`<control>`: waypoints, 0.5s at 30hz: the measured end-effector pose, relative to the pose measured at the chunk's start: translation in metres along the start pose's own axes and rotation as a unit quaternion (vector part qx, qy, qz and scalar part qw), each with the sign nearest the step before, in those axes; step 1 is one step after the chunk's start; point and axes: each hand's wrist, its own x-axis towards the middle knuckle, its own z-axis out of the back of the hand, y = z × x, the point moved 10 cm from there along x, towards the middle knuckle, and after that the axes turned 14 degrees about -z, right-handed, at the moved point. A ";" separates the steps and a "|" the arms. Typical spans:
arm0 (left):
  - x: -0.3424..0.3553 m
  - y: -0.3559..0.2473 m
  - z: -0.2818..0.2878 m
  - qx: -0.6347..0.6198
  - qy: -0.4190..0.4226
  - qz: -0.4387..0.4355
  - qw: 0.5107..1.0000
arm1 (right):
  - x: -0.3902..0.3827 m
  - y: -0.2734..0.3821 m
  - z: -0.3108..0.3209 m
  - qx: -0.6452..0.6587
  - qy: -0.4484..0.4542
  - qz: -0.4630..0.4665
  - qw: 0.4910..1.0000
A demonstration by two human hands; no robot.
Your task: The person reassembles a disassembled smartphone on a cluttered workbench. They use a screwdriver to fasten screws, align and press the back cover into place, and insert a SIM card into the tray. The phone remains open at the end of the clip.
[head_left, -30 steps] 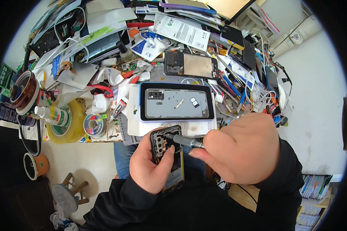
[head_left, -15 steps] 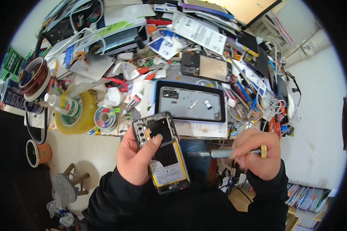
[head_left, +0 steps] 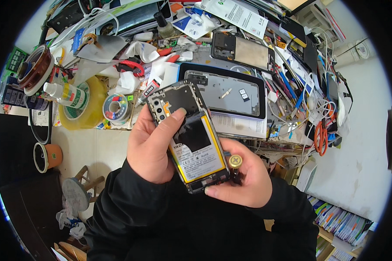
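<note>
An opened phone [head_left: 191, 161] with exposed board and yellow-edged battery lies in both hands. My left hand [head_left: 150, 148] grips its left side, thumb over the board. My right hand [head_left: 246, 178] supports its lower right corner, thumb at the bottom edge, while gripping a tool [head_left: 235, 161] with a brass cap; its tip is hidden. Behind the phone, a blue-and-black framed tray [head_left: 257, 115] holds a detached grey back cover [head_left: 226, 102], a small card tray and a small metal piece. A phone screen assembly [head_left: 250, 52] rests farther back.
The cluttered desk carries a tape roll [head_left: 96, 111], white bottle [head_left: 56, 91], solder spool [head_left: 116, 108], red-handled pliers [head_left: 130, 65], orange scissors [head_left: 321, 137], cables and loose tools. A stool [head_left: 76, 191] and pot [head_left: 48, 156] stand at lower left, a shelf of booklets [head_left: 339, 219] at lower right.
The phone has risen and tilted anticlockwise. My right hand has left its working position at the right and now grips the phone's lower corner, with the tool turned cap toward the camera.
</note>
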 end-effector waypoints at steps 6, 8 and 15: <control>-0.018 -0.005 -0.016 -0.111 0.057 -0.004 0.992 | 0.008 -0.004 0.021 -0.027 -0.092 0.060 0.994; -0.026 -0.004 -0.018 -0.131 0.096 0.004 0.987 | 0.006 -0.006 0.021 -0.011 -0.083 0.045 0.995; -0.060 0.011 -0.023 0.003 0.184 0.000 0.983 | 0.007 -0.003 0.005 -0.013 -0.066 -0.001 0.998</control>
